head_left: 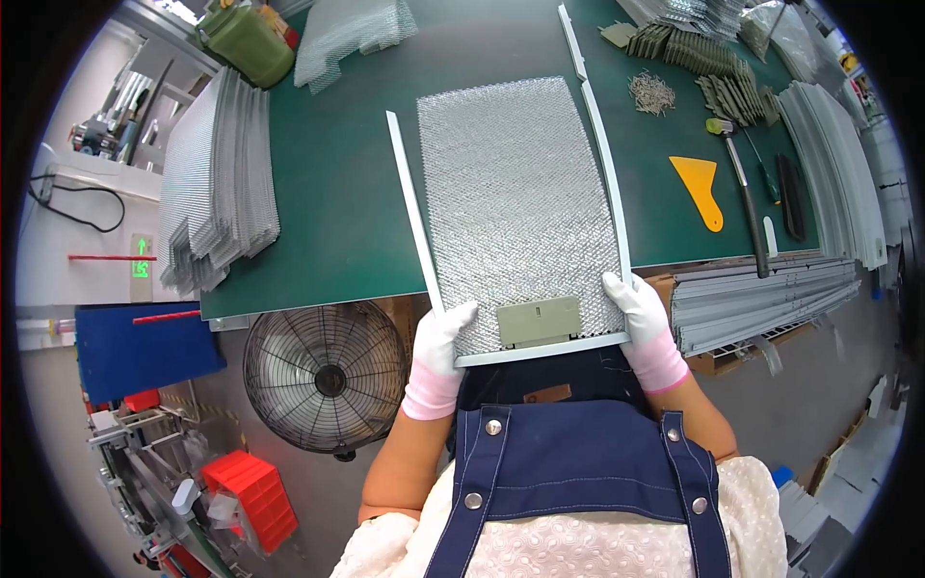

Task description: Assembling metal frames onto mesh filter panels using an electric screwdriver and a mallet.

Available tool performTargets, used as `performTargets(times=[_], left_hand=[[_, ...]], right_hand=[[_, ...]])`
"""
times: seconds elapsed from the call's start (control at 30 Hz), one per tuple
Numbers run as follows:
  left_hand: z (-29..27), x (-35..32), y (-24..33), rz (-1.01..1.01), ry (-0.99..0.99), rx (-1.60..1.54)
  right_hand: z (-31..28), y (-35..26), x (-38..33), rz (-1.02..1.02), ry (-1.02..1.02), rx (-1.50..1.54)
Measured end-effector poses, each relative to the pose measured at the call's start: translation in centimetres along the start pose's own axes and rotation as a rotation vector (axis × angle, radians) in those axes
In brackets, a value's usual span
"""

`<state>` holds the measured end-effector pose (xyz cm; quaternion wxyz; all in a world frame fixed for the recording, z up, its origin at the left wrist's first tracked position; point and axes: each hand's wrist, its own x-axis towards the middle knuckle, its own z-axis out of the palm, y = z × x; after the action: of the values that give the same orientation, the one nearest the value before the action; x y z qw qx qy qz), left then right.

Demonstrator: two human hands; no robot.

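left hand [441,337], in a white glove with pink cuff, closed on the near left corner of a mesh panel [515,193]; thumb on top, fingers underneath hidden from me. right hand [638,308], gloved alike, closed on the near right corner, thumb along the edge. panel lies mostly on a green table [337,217], its near end jutting past the table edge toward the wearer's dark blue apron [568,448]. pale bottom strip [541,351] runs across the near end; right strip [605,173] follows the mesh side closely; left strip [411,207] splays outward, a gap widening toward its far tip. olive plate [540,322] sits on the mesh by the bottom strip. another pale strip [572,40] lies beyond the right one, nearly end to end. to the right: yellow scraper [700,188], long-handled hammer [740,183], green-handled screwdriver [771,181], heap of small metal pins [651,93], rows of olive plates [694,53], then stacked pale strips [833,173] at the table's side. to the left: tall stack of mesh sheets [222,173], looser sheets [352,40] farther back, green canister [246,45]. below the near edge: round black fan [330,380]; farther left, red crate [255,496] on the floor side.
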<state>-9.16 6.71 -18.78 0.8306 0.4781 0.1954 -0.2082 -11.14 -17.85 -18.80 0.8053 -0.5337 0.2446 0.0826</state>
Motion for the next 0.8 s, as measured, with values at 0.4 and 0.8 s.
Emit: performTargets(times=[0.4, 0.8], left_hand=[[-0.4, -0.2, -1.2, 0.089, -0.080, -0.037], [-0.7, -0.7, -0.3, 0.334, 0.220, 0.744]], right_hand=[[0.7, 0.3, -0.3, -0.102, 0.123, -0.022], [-1.2, 0.5, -0.3, -0.240, 0.096, -0.459]])
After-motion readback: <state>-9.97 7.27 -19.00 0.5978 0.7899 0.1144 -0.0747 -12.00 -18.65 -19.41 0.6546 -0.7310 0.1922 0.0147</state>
